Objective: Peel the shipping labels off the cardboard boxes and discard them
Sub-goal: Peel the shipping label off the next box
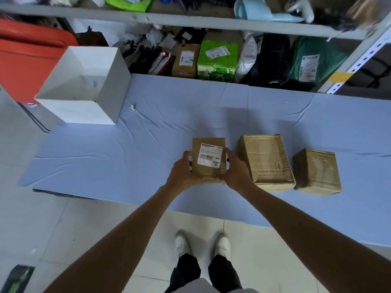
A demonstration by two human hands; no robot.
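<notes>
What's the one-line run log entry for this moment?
left hand: grips labelled box | right hand: grips same box | shipping label: unpeeled, on top face

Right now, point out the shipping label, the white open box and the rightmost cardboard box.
shipping label [209, 155]: head view, middle of the sticker.
white open box [84, 112]: head view, near outer wall.
rightmost cardboard box [317, 170]: head view, top face.
</notes>
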